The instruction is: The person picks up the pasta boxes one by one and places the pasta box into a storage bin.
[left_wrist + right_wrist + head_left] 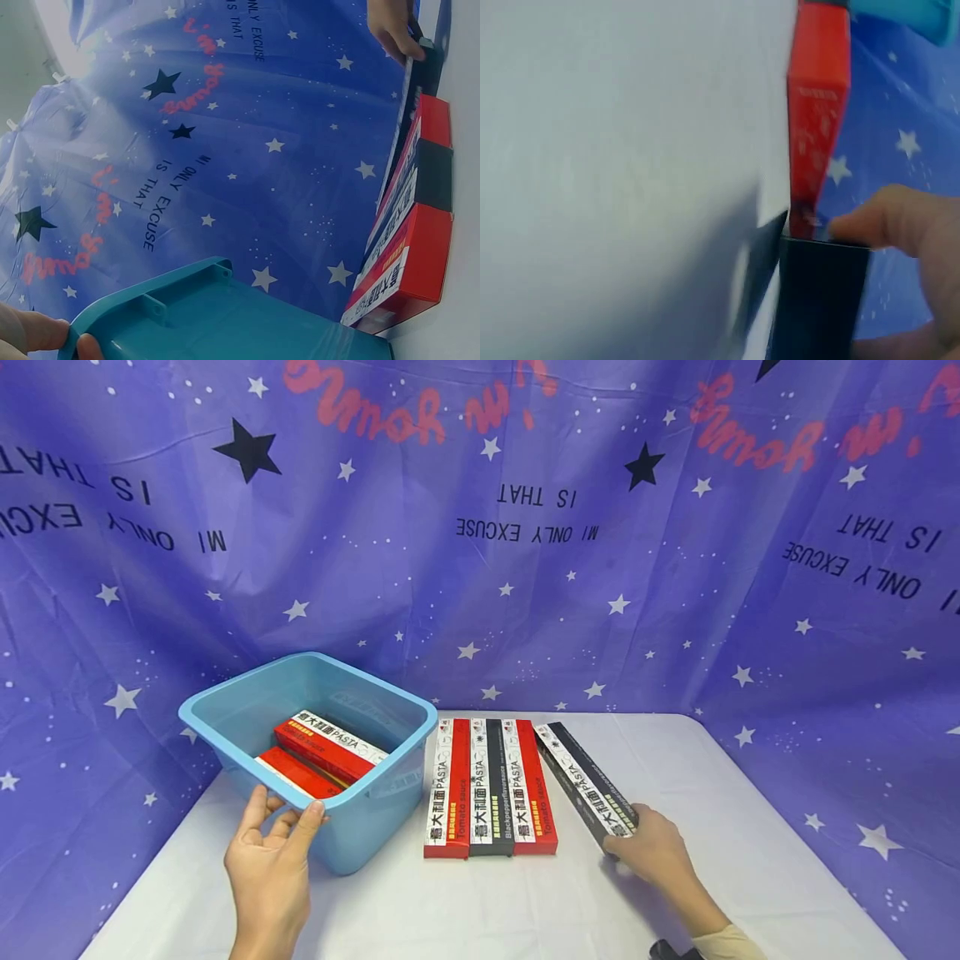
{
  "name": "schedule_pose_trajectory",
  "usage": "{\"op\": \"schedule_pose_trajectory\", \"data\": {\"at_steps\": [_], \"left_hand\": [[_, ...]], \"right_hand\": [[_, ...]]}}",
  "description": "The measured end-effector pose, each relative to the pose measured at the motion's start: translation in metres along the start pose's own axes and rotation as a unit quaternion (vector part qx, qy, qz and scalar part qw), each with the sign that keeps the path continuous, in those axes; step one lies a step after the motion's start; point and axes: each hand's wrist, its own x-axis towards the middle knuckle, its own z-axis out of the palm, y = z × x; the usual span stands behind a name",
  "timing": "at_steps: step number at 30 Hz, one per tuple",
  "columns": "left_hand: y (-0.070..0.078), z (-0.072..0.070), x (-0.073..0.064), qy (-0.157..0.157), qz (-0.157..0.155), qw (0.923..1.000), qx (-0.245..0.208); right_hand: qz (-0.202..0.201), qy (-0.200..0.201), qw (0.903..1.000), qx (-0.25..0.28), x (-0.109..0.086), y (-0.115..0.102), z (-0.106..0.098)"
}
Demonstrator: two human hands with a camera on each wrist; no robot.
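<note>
My left hand (270,868) pinches the near rim of a light blue plastic basin (382,814), thumb and fingers on either side of the edge, as the left wrist view also shows. Inside the basin lie red pasta boxes (330,750), with a dark one partly hidden behind. On the right, my right hand (660,852) grips the near end of a black pasta box (581,781), which lies slanted. The right wrist view shows this black box (817,300) close up between thumb and fingers, its near end above the white surface.
Between basin and right hand, a red box (448,789), a black box (491,789) and another red box (531,789) lie side by side. They rest on a white-covered table (465,910). A purple star-printed cloth (420,568) hangs behind and at the sides.
</note>
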Motion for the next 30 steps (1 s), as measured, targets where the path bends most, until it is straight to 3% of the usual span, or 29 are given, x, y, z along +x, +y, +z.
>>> {"op": "schedule_pose_trajectory", "data": {"at_steps": [4,10,20,25,30], "left_hand": [[0.0,0.0,0.0,0.002,0.005,1.0,-0.003],[0.0,0.001,0.0,0.002,0.008,0.9999,-0.013],[0.0,0.001,0.0,0.005,0.004,0.9999,-0.01],[-0.001,0.002,0.0,0.004,0.001,1.0,-0.002],[-0.002,0.002,0.0,0.005,0.003,1.0,-0.004]], "right_hand": [[0.012,0.038,0.9988,0.027,0.0,0.006,-0.021],[0.015,0.103,0.9941,0.03,-0.017,-0.005,-0.055],[-0.008,0.129,0.9916,0.002,-0.057,-0.03,-0.091],[-0.045,0.186,0.9816,0.009,-0.065,-0.046,-0.101],[-0.105,0.235,0.9656,0.035,-0.067,-0.069,-0.112]]}}
